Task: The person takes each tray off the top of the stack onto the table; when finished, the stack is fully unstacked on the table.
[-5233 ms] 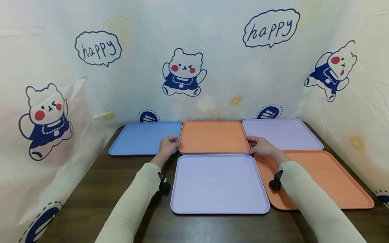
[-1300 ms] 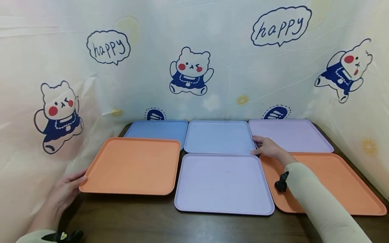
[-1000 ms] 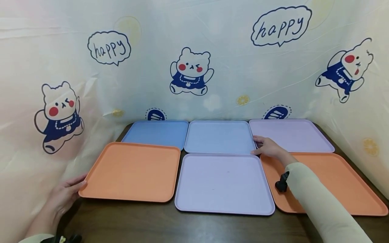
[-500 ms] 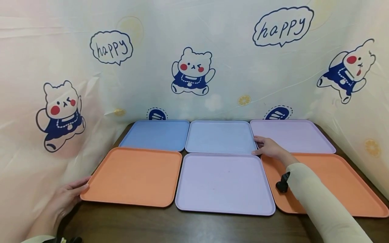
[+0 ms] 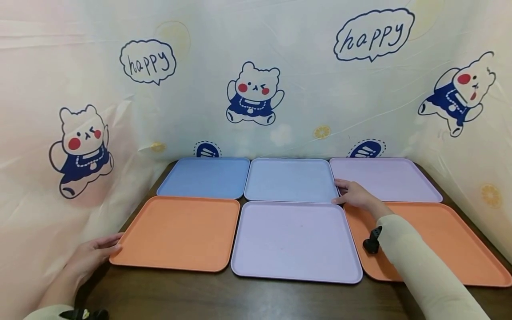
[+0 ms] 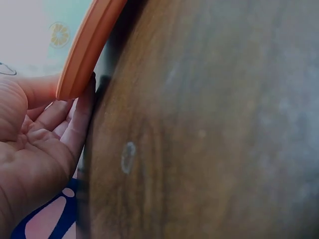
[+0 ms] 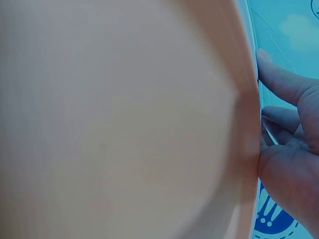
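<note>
My left hand (image 5: 90, 258) grips the left edge of an orange tray (image 5: 180, 233) at the front left of the table. In the left wrist view, thumb and fingers of the left hand (image 6: 37, 144) are on opposite sides of that orange rim (image 6: 89, 50). My right hand (image 5: 354, 194) touches the right edge of a light blue tray (image 5: 290, 180) in the middle of the back row, fingers spread. In the right wrist view, the right hand (image 7: 299, 169) lies partly behind a blurred orange tray (image 7: 124, 124).
A blue tray (image 5: 206, 178) is at back left, a lavender tray (image 5: 384, 178) at back right. Another lavender tray (image 5: 294, 240) lies front centre. A second orange tray (image 5: 448, 235) is front right, under my right sleeve (image 5: 416, 258). Printed cloth walls surround the brown table (image 5: 248, 298).
The orange tray has gone from the back middle to the front left in my left hand, uncovering the light blue tray. Lately it has come down and forward. My right hand stays put.
</note>
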`<control>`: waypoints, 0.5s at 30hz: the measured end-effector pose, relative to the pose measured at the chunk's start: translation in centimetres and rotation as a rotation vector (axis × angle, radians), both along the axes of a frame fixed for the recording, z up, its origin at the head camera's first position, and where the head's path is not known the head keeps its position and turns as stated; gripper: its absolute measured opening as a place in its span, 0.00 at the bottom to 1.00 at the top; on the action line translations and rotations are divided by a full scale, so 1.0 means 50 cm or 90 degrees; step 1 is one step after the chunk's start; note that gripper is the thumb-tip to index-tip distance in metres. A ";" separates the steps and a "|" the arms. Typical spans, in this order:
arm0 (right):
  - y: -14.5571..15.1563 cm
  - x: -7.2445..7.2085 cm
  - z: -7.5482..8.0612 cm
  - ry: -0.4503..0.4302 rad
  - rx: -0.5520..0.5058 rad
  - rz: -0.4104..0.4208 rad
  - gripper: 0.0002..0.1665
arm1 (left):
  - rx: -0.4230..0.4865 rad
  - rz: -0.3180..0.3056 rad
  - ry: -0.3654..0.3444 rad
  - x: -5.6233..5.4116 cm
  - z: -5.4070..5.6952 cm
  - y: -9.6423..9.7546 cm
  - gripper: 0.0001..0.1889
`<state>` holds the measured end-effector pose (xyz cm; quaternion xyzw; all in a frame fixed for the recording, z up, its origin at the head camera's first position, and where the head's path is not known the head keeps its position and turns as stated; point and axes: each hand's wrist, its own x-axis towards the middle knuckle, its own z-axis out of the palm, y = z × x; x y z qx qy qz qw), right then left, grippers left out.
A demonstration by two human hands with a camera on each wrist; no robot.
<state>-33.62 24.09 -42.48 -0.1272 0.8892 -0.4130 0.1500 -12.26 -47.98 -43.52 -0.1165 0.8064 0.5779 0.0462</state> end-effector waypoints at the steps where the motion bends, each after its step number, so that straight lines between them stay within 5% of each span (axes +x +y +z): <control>1: 0.000 0.000 0.000 0.000 -0.002 0.000 0.50 | -0.014 -0.004 0.000 -0.002 0.000 0.000 0.21; 7: 0.003 -0.001 -0.002 0.007 -0.004 0.007 0.51 | -0.110 -0.017 -0.008 -0.010 0.000 0.003 0.35; 15: 0.000 0.002 -0.001 0.008 0.002 0.003 0.50 | -0.149 -0.026 -0.007 -0.008 0.003 0.006 0.38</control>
